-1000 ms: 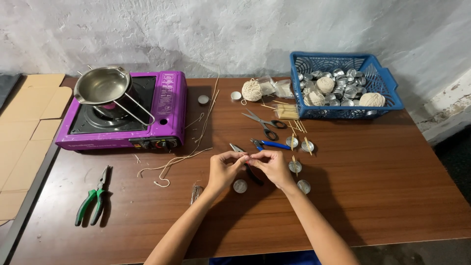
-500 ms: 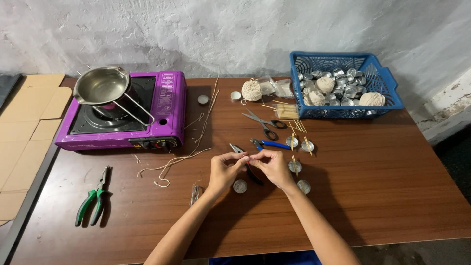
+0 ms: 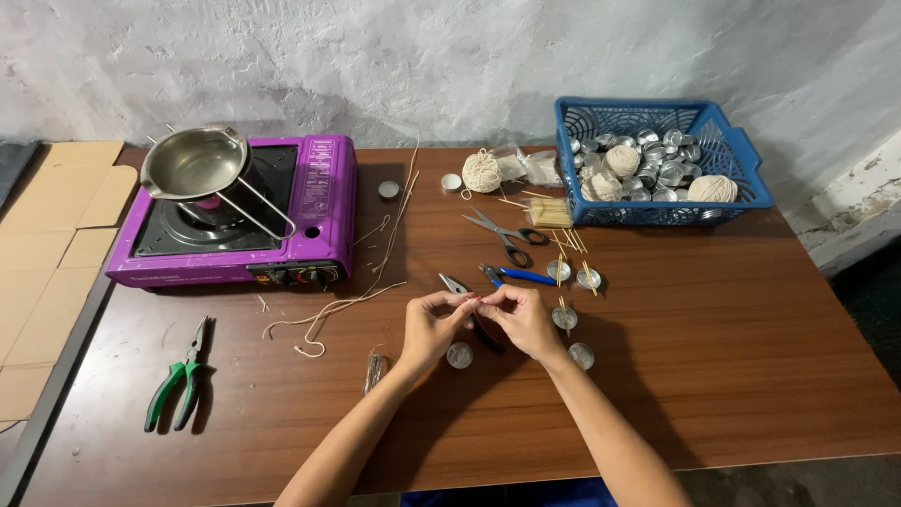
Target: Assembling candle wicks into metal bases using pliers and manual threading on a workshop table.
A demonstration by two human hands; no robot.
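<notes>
My left hand and my right hand meet over the middle of the brown table. Their fingertips pinch one small thin piece between them, too small to identify; it may be a bit of pale string. A small round metal cup lies just below the fingers. Two more cups lie beside my right hand. Blue-handled pliers lie just beyond my hands, and a dark tool handle shows under my right hand.
A purple gas stove with a steel pan stands at the back left. Green pliers lie front left, and loose string near the stove. Scissors, a twine ball and a blue basket of cups are at the back right.
My hands stay together at the same spot; only the fingers shift slightly. Nothing else on the table has moved.
</notes>
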